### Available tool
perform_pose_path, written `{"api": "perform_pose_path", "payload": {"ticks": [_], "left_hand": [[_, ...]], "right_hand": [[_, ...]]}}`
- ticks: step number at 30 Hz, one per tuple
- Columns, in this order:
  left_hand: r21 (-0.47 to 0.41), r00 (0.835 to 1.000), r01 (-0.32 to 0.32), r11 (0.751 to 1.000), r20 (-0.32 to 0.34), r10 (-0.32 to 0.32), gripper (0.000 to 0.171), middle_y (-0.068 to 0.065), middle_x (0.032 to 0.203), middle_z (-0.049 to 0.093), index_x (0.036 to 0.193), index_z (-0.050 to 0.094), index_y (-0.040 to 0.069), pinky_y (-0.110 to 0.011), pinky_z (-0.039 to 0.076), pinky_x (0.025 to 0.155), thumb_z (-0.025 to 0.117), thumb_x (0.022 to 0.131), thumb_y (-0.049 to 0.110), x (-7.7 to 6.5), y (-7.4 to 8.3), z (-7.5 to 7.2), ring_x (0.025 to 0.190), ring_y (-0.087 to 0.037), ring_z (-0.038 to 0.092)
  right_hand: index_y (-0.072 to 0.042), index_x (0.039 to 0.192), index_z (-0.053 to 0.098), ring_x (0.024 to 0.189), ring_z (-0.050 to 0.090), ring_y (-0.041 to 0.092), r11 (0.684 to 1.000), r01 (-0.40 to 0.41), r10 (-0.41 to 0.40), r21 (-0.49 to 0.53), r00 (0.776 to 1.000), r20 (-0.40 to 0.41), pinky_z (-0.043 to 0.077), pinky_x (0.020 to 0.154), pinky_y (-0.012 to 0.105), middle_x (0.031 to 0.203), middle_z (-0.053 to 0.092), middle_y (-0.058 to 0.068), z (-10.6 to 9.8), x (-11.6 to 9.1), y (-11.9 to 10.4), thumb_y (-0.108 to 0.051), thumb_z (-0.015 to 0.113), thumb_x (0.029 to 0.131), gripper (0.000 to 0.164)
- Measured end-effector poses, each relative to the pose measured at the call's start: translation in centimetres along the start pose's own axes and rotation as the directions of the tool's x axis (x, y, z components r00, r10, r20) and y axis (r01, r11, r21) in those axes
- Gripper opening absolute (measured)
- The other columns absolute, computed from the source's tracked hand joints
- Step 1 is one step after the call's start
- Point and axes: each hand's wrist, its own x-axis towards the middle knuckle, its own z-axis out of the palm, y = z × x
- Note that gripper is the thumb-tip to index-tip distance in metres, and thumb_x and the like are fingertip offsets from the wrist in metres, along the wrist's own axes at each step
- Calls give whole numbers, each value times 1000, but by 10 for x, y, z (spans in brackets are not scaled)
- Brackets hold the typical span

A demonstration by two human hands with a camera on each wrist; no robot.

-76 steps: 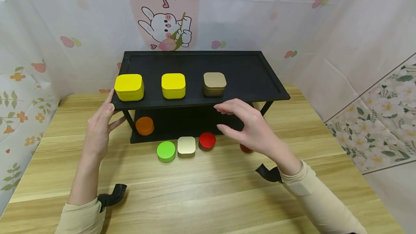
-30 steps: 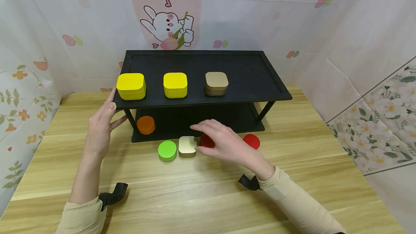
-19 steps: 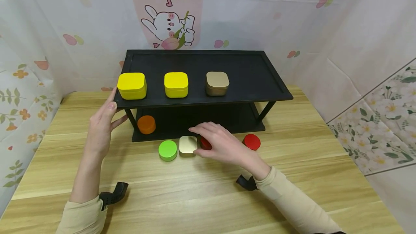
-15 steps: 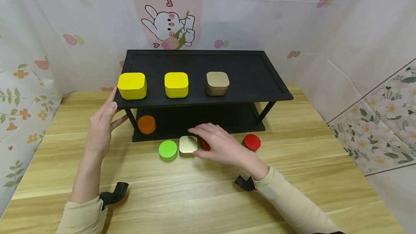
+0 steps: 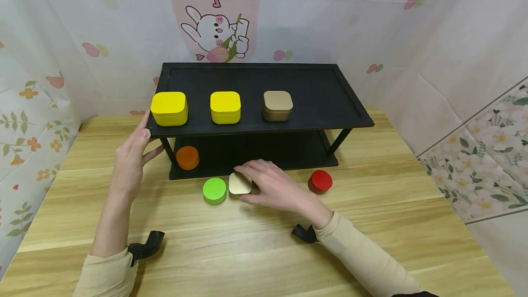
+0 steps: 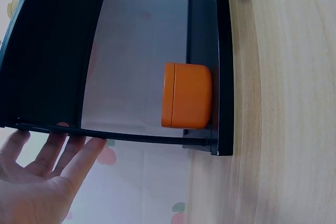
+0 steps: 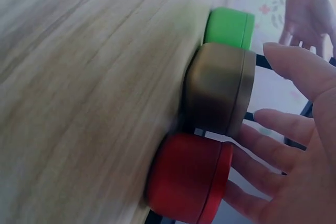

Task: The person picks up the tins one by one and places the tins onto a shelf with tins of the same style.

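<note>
My left hand [image 5: 129, 164] rests against the left end of the black two-tier rack [image 5: 321, 100]. Its thumb is at the front corner, and straight fingertips touch the side edge. My right hand [image 5: 274, 187] is spread over the gold square tin [image 5: 238, 183], thumb at the near side and fingers reaching behind it. A round red tin [image 7: 189, 177] sits beside the gold one in the right wrist view; in the head view that hand hides it. Left of the gold tin stands a round green tin [image 5: 214, 190].
Two yellow tins [image 5: 169, 109] and a brown-gold tin [image 5: 277, 106] stand along the rack's top front edge. An orange tin [image 5: 187, 158] sits at the left of its lower tier. Another red tin [image 5: 320, 181] is on the wooden table [image 5: 214, 251], to the right.
My right hand has come down and left from in front of the rack to the gold tin, covering the red one beside it. The left hand stays on the rack's edge.
</note>
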Motion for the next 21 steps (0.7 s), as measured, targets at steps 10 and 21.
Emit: {"api": "perform_pose_path", "payload": {"ticks": [10, 21], "left_hand": [[10, 1000, -1, 1000, -4, 1, 48, 5, 170, 32, 157, 41, 31, -9, 55, 90, 44, 110, 36, 0, 0, 0, 150, -17, 42], [-2, 1000, -1, 1000, 8, 1, 48, 4, 170, 31, 158, 41, 30, -9, 55, 91, 45, 110, 35, 1, 1, 0, 152, -19, 39]], "right_hand": [[-15, 147, 55, 125, 60, 21, 1000, -5, 4, 4, 999, 33, 50, 113, 44, 139, 64, 3, 4, 4, -2, -39, 79, 89, 67], [-14, 147, 56, 121, 62, 20, 1000, -20, 20, -4, 999, 39, 50, 112, 45, 136, 66, 3, 9, 7, 0, -35, 79, 90, 65]]}}
